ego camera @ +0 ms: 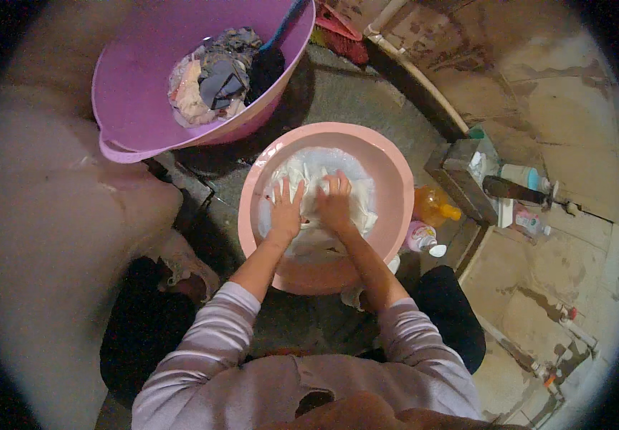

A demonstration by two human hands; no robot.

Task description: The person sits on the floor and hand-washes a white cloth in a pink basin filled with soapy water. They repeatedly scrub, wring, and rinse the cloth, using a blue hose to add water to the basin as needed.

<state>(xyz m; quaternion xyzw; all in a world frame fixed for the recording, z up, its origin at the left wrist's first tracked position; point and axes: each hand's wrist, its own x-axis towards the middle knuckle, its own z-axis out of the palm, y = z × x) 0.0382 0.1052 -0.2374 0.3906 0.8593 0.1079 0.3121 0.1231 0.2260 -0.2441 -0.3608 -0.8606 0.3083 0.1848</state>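
Observation:
A pink plastic basin [402, 199] stands on the floor before me, with cloudy water and wet white cloth [364, 207] inside. My left hand [286, 212] lies palm down on the left part of the cloth, fingers spread. Beside it, my right hand [335, 204] presses on the cloth with its fingers somewhat apart; it is slightly blurred. Neither hand appears to grip the fabric, though their undersides are hidden.
At upper left is a large purple tub [142, 91] holding wet clothes [226, 80] and a blue handle [288, 24]. An orange bottle [434, 207] and a pink bottle [421, 235] sit right of the basin. Pipes [422, 80] run along the tiled wall [562, 118].

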